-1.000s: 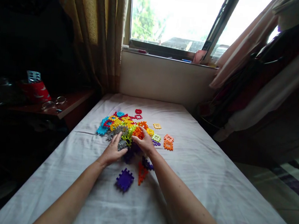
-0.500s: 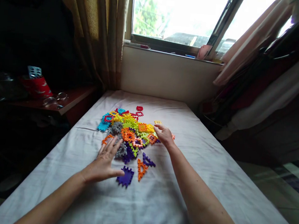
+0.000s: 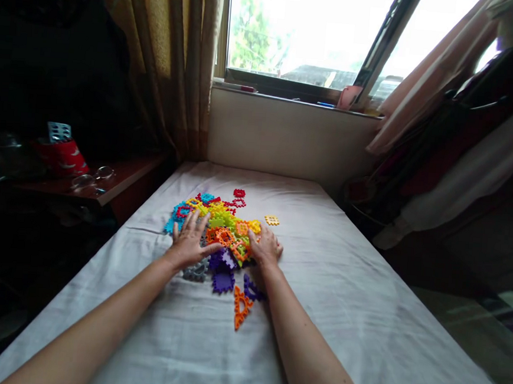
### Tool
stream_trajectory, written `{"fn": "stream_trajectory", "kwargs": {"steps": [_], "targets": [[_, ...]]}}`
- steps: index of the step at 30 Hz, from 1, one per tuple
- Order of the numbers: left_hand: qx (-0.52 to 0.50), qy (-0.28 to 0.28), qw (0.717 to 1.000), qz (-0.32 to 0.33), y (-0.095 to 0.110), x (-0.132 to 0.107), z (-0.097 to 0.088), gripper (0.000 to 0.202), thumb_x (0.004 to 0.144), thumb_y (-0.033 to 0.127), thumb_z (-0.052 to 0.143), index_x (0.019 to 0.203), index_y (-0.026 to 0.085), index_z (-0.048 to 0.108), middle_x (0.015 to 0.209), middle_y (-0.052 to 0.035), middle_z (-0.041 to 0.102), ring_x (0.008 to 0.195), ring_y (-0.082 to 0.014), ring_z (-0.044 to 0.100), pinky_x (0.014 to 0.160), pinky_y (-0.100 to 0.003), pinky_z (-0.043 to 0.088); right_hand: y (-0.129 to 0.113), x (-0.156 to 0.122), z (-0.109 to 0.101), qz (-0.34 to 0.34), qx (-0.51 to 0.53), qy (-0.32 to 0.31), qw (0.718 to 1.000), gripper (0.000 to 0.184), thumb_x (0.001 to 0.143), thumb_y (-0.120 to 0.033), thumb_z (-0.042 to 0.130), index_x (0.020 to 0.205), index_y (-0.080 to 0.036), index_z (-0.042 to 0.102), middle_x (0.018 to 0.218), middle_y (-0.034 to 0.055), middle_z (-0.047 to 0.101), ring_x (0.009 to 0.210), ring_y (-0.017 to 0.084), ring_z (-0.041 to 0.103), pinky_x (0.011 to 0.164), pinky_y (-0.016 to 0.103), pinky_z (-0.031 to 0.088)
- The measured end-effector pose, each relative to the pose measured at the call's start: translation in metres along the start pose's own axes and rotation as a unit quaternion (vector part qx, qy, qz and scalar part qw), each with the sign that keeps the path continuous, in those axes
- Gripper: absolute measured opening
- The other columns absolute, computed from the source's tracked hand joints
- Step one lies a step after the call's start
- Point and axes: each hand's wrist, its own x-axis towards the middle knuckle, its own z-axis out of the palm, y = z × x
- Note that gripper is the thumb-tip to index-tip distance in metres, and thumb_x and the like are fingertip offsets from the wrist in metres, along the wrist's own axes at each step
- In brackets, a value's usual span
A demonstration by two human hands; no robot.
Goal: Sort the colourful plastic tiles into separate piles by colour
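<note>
A heap of colourful plastic interlocking tiles (image 3: 219,218) lies in the middle of a bed covered with a white sheet (image 3: 339,317). My left hand (image 3: 190,240) lies flat on the left side of the heap, fingers spread. Against the heap's right side rests my right hand (image 3: 266,247), fingers curved over the pieces. An orange triangle piece (image 3: 241,307), a purple triangle (image 3: 252,289), a purple square (image 3: 223,281) and a grey piece (image 3: 196,270) lie just in front of my hands. A small yellow tile (image 3: 272,220) sits apart at the right.
A wooden side table (image 3: 120,175) at the left holds a red cup (image 3: 61,156) and eyeglasses (image 3: 91,179). Curtains (image 3: 178,61) hang by the window (image 3: 305,30) behind the bed. Clothes hang at the right (image 3: 457,131).
Both hands moved inward onto the heap, pushing the outlying tiles together. The orange tiles at the right were swept into the heap, and the purple square now lies closer to it.
</note>
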Motion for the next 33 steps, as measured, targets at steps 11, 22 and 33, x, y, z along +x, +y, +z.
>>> {"fn": "stream_trajectory", "kwargs": {"steps": [11,22,33], "targets": [[-0.210,0.031,0.966,-0.146,-0.032,0.048,0.010,0.084,0.077,0.072,0.053,0.136,0.012,0.052,0.145,-0.0212,0.052,0.137,-0.0343,0.047,0.114,-0.045,0.035,-0.071,0.012,0.034,-0.100,0.090,-0.055,0.989,0.063,0.088,-0.053,0.059,0.143,-0.025,0.049,0.142,0.0137,0.056,0.129,0.030,0.052,0.107,0.049,0.041],[-0.564,0.047,0.815,-0.126,-0.034,0.005,-0.032,0.082,0.077,0.073,0.058,0.140,0.020,0.051,0.127,-0.0114,0.067,0.115,-0.0296,0.064,0.104,-0.045,0.048,-0.086,0.015,0.016,-0.278,0.204,-0.090,0.934,0.060,0.089,-0.039,0.063,0.145,-0.027,0.048,0.137,0.0079,0.062,0.120,0.021,0.061,0.105,0.038,0.046],[-0.123,-0.066,0.987,0.077,-0.076,-0.105,-0.030,0.115,0.063,0.065,0.077,0.157,0.033,0.020,0.167,-0.0103,0.012,0.150,-0.0380,0.023,0.118,-0.049,0.032,0.053,-0.070,-0.024,-0.357,-0.038,-0.217,0.908,0.118,0.058,-0.067,0.082,0.157,-0.028,0.029,0.164,0.0185,0.022,0.150,0.042,0.019,0.116,0.066,0.018]]}}
